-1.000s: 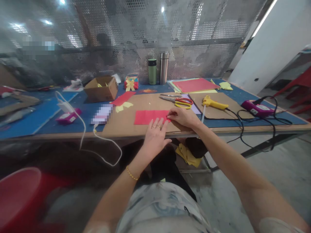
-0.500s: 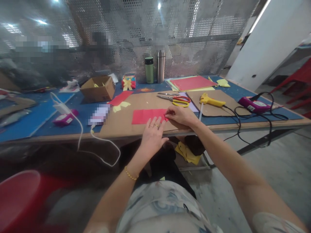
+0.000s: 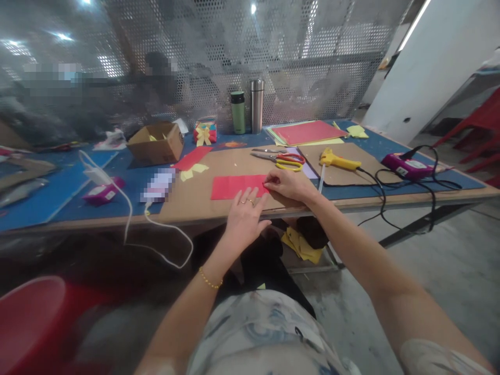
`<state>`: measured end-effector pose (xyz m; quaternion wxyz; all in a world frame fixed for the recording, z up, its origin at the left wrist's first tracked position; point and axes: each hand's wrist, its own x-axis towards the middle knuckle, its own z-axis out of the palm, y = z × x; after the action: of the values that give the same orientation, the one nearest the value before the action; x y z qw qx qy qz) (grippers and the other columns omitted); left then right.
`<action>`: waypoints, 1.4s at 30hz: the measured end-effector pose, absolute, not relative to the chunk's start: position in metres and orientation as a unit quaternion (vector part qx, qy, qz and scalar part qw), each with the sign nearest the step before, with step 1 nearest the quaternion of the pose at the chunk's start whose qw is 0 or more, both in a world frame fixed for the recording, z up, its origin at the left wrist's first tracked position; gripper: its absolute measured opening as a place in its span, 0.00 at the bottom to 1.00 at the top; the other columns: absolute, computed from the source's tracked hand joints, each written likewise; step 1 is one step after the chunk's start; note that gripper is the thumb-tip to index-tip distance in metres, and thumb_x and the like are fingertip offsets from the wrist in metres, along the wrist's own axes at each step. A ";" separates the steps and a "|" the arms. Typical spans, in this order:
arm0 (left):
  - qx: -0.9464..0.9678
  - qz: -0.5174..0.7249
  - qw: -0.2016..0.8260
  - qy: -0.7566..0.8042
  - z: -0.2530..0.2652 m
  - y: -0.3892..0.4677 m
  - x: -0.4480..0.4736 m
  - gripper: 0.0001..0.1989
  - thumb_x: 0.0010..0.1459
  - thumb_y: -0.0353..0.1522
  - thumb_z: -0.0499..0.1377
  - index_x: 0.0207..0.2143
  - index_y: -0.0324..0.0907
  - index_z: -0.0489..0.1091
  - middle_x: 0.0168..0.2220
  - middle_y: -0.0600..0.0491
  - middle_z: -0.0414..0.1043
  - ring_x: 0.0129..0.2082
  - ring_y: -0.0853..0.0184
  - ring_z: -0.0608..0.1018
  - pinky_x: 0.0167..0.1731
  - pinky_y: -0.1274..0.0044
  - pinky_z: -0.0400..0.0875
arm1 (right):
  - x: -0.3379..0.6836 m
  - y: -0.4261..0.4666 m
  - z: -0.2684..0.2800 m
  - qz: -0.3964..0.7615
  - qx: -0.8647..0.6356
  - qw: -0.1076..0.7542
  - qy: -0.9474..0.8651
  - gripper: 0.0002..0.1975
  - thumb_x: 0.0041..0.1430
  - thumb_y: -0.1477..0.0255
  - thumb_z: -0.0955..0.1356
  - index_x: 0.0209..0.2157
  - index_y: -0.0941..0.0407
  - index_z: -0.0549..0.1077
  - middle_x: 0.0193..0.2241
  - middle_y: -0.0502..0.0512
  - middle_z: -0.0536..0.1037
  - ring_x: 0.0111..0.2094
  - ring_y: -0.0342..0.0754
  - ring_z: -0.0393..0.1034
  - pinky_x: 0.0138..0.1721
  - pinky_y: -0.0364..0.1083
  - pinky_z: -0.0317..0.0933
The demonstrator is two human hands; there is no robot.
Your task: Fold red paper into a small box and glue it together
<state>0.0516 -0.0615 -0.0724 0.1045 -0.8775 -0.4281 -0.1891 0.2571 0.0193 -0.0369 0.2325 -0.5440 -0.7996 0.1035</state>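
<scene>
A red rectangular sheet (image 3: 228, 188) with faint creases, paper by its look, lies on a flat piece of brown cardboard (image 3: 187, 200) in front of me. My left hand (image 3: 246, 216) rests flat on its near edge, fingers stretched out and slightly spread. At the sheet's right end, my right hand (image 3: 288, 185) pinches the edge between thumb and fingertips, where a small bit of red sticks up. The fingers partly hide that end. Just beyond my right hand lie scissors with red handles (image 3: 291, 157) and a pair with yellow handles (image 3: 291, 166).
A yellow glue gun (image 3: 339, 160) lies on cardboard at the right, its black cord running to a purple box (image 3: 408, 165). Further back stand a green bottle (image 3: 238, 114), a steel flask (image 3: 257, 107) and a cardboard box (image 3: 156, 146). A phone (image 3: 158, 185) with a white cable lies left.
The view has shifted very slightly. My left hand stays flat on the sheet. At the right end the dark gap under the pinched edge has shrunk, and my right fingers have barely moved.
</scene>
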 end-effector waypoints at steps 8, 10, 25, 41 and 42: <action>-0.877 -0.188 0.107 -0.428 -0.072 -0.062 0.052 0.37 0.64 0.42 0.68 0.70 0.38 0.65 0.69 0.33 0.68 0.71 0.46 0.69 0.71 0.53 0.61 | 0.257 0.014 -0.032 0.094 -0.553 0.242 -0.792 0.07 0.66 0.66 0.72 0.39 0.53 0.83 0.34 0.55 0.84 0.36 0.49 0.75 0.36 0.45 0.63; -0.877 -0.186 0.107 -0.431 -0.072 -0.063 0.053 0.38 0.64 0.42 0.68 0.71 0.37 0.64 0.70 0.33 0.67 0.71 0.46 0.69 0.71 0.53 0.61 | 0.257 0.013 -0.030 0.089 -0.552 0.239 -0.794 0.08 0.66 0.65 0.72 0.38 0.53 0.83 0.34 0.55 0.83 0.35 0.49 0.74 0.36 0.46 0.63; -0.878 -0.185 0.102 -0.430 -0.073 -0.062 0.053 0.37 0.64 0.41 0.68 0.71 0.37 0.64 0.70 0.33 0.66 0.72 0.46 0.68 0.71 0.54 0.60 | 0.255 0.022 -0.037 0.123 -0.548 0.261 -0.785 0.06 0.65 0.69 0.73 0.33 0.55 0.81 0.33 0.53 0.83 0.34 0.47 0.74 0.35 0.44 0.60; -0.874 -0.164 0.087 -0.449 -0.066 -0.066 0.057 0.36 0.64 0.40 0.68 0.70 0.35 0.66 0.70 0.31 0.66 0.72 0.45 0.67 0.73 0.53 0.59 | 0.254 0.029 -0.042 0.114 -0.546 0.245 -0.793 0.05 0.65 0.70 0.72 0.37 0.55 0.82 0.37 0.56 0.84 0.38 0.49 0.75 0.39 0.45 0.61; -0.874 -0.164 0.088 -0.449 -0.066 -0.066 0.057 0.36 0.64 0.40 0.68 0.70 0.35 0.66 0.70 0.31 0.66 0.73 0.45 0.67 0.73 0.53 0.59 | 0.254 0.029 -0.042 0.113 -0.547 0.244 -0.793 0.05 0.65 0.70 0.72 0.38 0.55 0.82 0.37 0.56 0.84 0.38 0.49 0.75 0.39 0.45 0.61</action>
<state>0.0569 -0.0655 -0.0659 0.0876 -0.8738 -0.4493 -0.1642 0.2544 0.0291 -0.0421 0.2443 -0.5470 -0.7927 0.1131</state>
